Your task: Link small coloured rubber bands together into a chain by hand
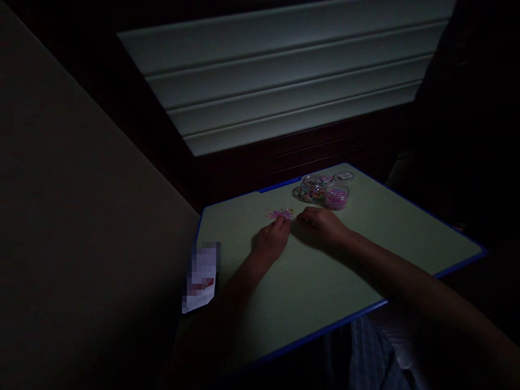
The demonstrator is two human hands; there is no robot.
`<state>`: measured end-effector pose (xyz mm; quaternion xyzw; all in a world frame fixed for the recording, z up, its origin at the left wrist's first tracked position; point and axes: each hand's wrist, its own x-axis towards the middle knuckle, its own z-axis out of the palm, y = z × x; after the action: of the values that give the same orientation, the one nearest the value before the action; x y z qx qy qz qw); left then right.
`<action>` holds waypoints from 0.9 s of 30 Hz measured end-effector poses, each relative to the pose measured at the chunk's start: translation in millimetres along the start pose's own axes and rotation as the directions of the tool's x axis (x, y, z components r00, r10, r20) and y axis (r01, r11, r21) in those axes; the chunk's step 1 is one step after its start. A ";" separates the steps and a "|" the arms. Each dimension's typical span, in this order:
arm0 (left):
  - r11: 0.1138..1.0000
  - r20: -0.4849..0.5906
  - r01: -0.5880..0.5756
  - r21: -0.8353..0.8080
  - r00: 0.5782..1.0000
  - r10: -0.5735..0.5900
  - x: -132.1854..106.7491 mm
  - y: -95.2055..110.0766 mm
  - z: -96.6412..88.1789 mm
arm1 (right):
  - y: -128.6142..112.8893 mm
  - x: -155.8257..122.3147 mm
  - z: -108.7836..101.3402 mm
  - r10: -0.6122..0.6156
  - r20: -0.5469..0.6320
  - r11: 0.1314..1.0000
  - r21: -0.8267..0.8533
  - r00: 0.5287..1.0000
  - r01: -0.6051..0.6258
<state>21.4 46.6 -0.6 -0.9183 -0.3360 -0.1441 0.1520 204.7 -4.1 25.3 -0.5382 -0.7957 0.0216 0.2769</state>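
My left hand (273, 237) is closed in a pinch at the near edge of a small loose pile of pink and multicoloured bits (279, 213), which look like little elastic bands. Just to its right, my right hand (322, 223) hovers low over the table with its fingers curled together. Whatever either hand holds is too small and dark to make out. Behind my right hand stands a clear round tub of pink bands (337, 198). Beside it is another clear tub of mixed-colour bits (312, 189).
The pale green table (325, 281) has a blue rim. A clear round lid (344, 176) lies at the far corner, near a small pink piece (327, 178). A whitish packet or paper (201, 277) is at the left edge. A wall and slatted panel (292, 70) border the table.
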 end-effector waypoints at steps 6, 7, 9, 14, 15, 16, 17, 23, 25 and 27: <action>1.000 0.103 0.025 -0.007 0.994 -0.024 0.5 0.3 -2.3 | 22.3 -0.2 -27.8 0.093 -0.077 0.971 -0.212 0.993 -0.108; 0.999 0.112 0.047 -0.018 0.993 -0.045 0.8 -0.4 -2.4 | 28.7 -1.2 -34.6 0.144 -0.129 0.953 -0.249 0.981 -0.173; 0.993 0.125 0.101 -0.055 0.988 -0.093 1.6 -2.3 -2.8 | 41.2 -4.0 -46.4 0.278 -0.244 0.882 -0.319 0.929 -0.348; 0.953 0.156 0.255 -0.166 0.961 -0.230 2.8 -8.5 -5.1 | 58.6 -10.4 -56.7 0.395 -0.358 0.745 -0.415 0.846 -0.523; 0.945 0.158 0.275 -0.176 0.956 -0.249 3.0 -9.7 -5.5 | 59.5 -10.9 -56.4 0.404 -0.353 0.734 -0.426 0.844 -0.529; 0.940 0.160 0.288 -0.181 0.952 -0.260 3.1 -10.8 -5.6 | 59.9 -11.3 -56.0 0.410 -0.346 0.726 -0.436 0.844 -0.531; 0.939 0.164 0.293 -0.183 0.950 -0.264 3.2 -11.8 -5.7 | 60.2 -11.5 -55.5 0.413 -0.341 0.720 -0.445 0.844 -0.532; 0.953 0.184 0.240 -0.184 0.961 -0.206 4.4 -17.9 -4.6 | 63.4 -12.5 -54.1 0.441 -0.318 0.672 -0.503 0.839 -0.544; 0.956 0.200 0.232 -0.182 0.960 -0.195 5.6 -20.3 -5.6 | 63.2 -12.5 -54.3 0.435 -0.324 0.667 -0.510 0.840 -0.543; 0.958 0.228 0.235 -0.167 0.954 -0.194 7.1 -23.4 -7.3 | 61.6 -12.0 -54.6 0.421 -0.331 0.677 -0.504 0.844 -0.536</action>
<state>10.0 65.0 12.9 -0.8965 -0.4327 -0.0945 0.0099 285.3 -3.1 46.0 -0.7855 -0.5640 -0.1999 0.1579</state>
